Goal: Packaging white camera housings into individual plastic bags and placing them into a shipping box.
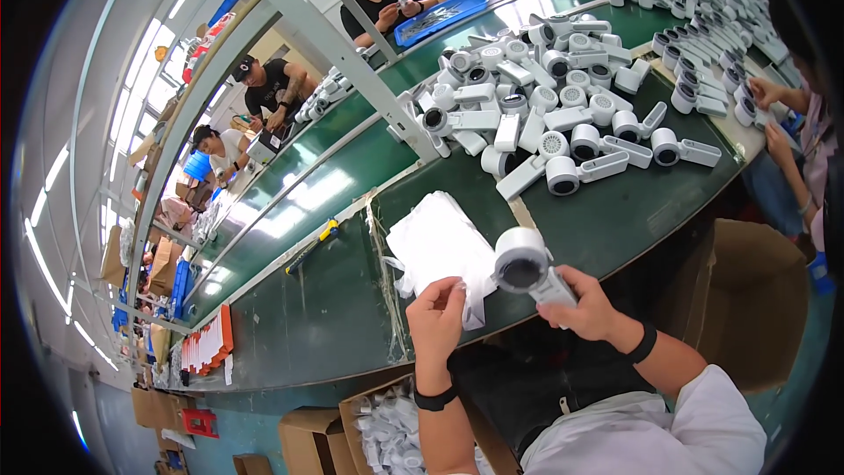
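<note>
White handheld fan [527, 266] rests in the right grip [587, 303]

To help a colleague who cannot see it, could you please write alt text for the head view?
A right hand holds a white handheld fan at a green workbench, while the left hand, thumb and finger pinched, is at the near edge of some thin white bags. Beyond lies a heap of similar fans.

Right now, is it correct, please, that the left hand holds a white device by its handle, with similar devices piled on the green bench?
Wrong hand: the head view shows the right hand holding the white device by its handle, with similar devices piled on the green bench.
</note>
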Action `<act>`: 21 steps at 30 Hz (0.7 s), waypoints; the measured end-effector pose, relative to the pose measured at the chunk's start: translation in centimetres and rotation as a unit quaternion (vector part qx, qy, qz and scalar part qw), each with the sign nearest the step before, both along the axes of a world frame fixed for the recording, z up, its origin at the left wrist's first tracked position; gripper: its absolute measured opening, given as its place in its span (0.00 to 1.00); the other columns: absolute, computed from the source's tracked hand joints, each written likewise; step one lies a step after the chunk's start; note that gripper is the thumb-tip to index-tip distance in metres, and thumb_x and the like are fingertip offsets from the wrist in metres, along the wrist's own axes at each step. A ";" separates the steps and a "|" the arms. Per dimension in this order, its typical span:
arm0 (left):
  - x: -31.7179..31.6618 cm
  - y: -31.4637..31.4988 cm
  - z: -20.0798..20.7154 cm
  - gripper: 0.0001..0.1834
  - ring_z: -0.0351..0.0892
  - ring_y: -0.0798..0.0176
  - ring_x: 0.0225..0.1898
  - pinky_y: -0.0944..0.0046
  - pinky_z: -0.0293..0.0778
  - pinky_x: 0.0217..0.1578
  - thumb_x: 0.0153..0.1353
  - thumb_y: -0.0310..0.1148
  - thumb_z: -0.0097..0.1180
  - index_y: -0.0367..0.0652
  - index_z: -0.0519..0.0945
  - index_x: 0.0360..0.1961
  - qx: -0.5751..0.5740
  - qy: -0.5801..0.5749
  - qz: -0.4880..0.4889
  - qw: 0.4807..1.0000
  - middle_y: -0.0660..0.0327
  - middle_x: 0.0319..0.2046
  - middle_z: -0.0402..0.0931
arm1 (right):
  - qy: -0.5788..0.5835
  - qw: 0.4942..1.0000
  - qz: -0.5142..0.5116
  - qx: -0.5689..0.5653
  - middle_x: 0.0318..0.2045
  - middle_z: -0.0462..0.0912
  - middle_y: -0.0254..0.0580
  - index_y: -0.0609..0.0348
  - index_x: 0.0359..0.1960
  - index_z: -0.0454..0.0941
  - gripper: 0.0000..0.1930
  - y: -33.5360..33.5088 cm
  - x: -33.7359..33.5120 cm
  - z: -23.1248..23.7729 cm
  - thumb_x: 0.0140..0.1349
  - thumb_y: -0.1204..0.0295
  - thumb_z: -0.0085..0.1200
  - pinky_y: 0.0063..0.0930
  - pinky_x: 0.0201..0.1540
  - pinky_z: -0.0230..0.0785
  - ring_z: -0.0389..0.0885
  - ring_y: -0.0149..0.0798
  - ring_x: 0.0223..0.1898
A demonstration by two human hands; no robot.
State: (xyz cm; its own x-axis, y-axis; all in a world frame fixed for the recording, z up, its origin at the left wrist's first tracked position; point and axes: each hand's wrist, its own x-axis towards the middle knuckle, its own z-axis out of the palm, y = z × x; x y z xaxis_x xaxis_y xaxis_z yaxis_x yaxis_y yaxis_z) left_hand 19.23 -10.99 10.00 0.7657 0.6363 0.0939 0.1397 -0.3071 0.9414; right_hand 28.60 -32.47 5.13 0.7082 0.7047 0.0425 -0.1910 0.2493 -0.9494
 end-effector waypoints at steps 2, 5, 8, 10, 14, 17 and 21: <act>0.2 -1.1 0.5 0.07 0.76 0.75 0.26 0.75 0.71 0.29 0.59 0.24 0.61 0.32 0.82 0.37 -0.029 -0.022 -0.012 0.999 0.65 0.27 0.80 | -0.049 0.998 -0.024 -0.004 0.33 0.77 0.34 0.60 0.50 0.69 0.25 0.3 -1.0 -0.1 0.52 0.75 0.67 0.23 0.32 0.71 0.76 0.26 0.30; 0.1 -2.6 0.2 0.06 0.76 0.75 0.27 0.75 0.71 0.29 0.59 0.24 0.62 0.32 0.82 0.35 -0.076 -0.051 -0.014 0.996 0.65 0.27 0.80 | -0.082 0.993 -0.079 -0.031 0.40 0.76 0.36 0.58 0.55 0.64 0.35 1.9 -2.1 1.0 0.47 0.71 0.72 0.23 0.37 0.71 0.76 0.26 0.37; 0.5 -4.2 -0.3 0.07 0.76 0.74 0.26 0.75 0.71 0.30 0.59 0.26 0.64 0.32 0.82 0.35 -0.105 -0.089 -0.021 0.990 0.64 0.27 0.80 | -0.161 0.971 -0.154 -0.093 0.50 0.71 0.40 0.58 0.58 0.60 0.43 4.1 -2.0 0.7 0.43 0.67 0.76 0.29 0.48 0.70 0.74 0.33 0.48; 0.3 -4.1 -0.5 0.07 0.77 0.74 0.27 0.74 0.71 0.31 0.60 0.27 0.64 0.32 0.82 0.35 -0.120 -0.096 -0.016 0.988 0.64 0.27 0.80 | -0.125 0.979 -0.137 -0.084 0.50 0.71 0.40 0.58 0.58 0.60 0.43 5.2 -1.6 0.5 0.43 0.66 0.76 0.30 0.49 0.69 0.74 0.34 0.48; -0.8 -3.0 -1.0 0.07 0.77 0.74 0.29 0.74 0.73 0.33 0.60 0.25 0.63 0.32 0.81 0.37 -0.169 -0.093 -0.043 0.980 0.63 0.30 0.81 | -0.096 0.985 -0.128 -0.070 0.43 0.76 0.37 0.59 0.55 0.64 0.35 5.8 -0.7 0.2 0.46 0.70 0.72 0.29 0.47 0.70 0.76 0.32 0.43; -1.1 -2.4 -1.9 0.07 0.79 0.71 0.30 0.72 0.74 0.36 0.61 0.26 0.62 0.32 0.80 0.37 -0.154 -0.102 -0.015 0.983 0.61 0.30 0.81 | -0.084 0.981 -0.153 -0.082 0.38 0.78 0.35 0.60 0.52 0.67 0.29 6.0 -0.6 0.3 0.48 0.72 0.68 0.29 0.44 0.71 0.76 0.30 0.39; -1.1 -2.6 -2.0 0.08 0.79 0.69 0.31 0.70 0.75 0.38 0.62 0.27 0.61 0.32 0.79 0.38 -0.233 -0.157 -0.039 0.959 0.59 0.31 0.82 | -0.021 0.990 -0.136 -0.034 0.38 0.79 0.35 0.60 0.49 0.69 0.26 5.6 -1.1 1.3 0.49 0.72 0.68 0.28 0.42 0.71 0.76 0.28 0.36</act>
